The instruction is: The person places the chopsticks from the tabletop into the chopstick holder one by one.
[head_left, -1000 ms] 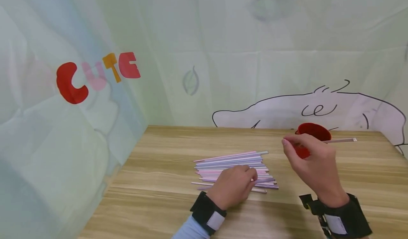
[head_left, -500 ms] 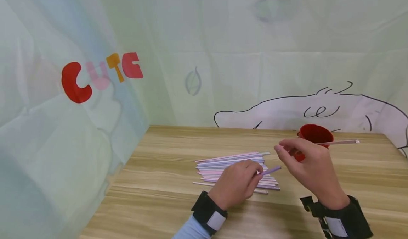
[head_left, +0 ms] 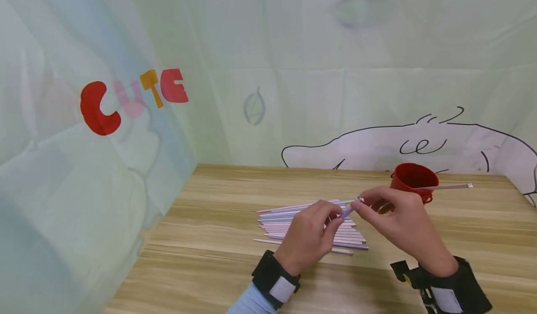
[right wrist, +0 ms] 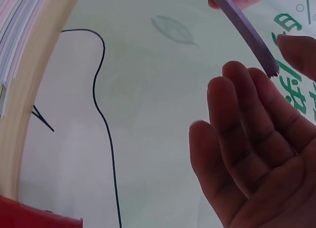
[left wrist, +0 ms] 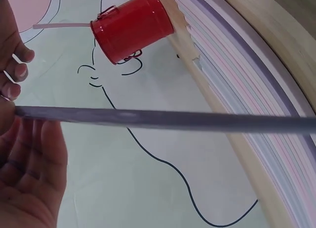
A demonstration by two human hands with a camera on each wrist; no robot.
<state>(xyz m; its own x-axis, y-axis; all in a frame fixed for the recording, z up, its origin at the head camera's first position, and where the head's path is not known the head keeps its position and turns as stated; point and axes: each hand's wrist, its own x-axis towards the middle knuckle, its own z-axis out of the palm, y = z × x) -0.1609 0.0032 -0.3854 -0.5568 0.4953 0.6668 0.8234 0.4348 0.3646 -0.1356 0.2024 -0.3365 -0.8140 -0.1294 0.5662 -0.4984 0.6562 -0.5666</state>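
Observation:
My left hand [head_left: 309,234] pinches a slim purple straw [head_left: 347,212] between thumb and fingers, over the right part of a row of straws. One end of that straw slants up to the right. At this end is my right hand [head_left: 400,217], thumb and fingertips on either side of it. In the right wrist view, the straw's jagged tip [right wrist: 270,69] lies in a gap between the thumb and the straight fingers. Across the left wrist view the same straw runs as a long dark band. A small red bucket [head_left: 413,176] stands behind my right hand, which partly hides it.
Several pink, blue, white and purple straws [head_left: 278,217] lie side by side on the wooden table [head_left: 189,253]. One pink straw [head_left: 453,186] leans out of the bucket to the right. A printed cloth [head_left: 218,132] hangs at the table's back and left.
My left hand has lifted the purple straw off the row and tilted its right end up. My right hand has come left and down from in front of the bucket to that end.

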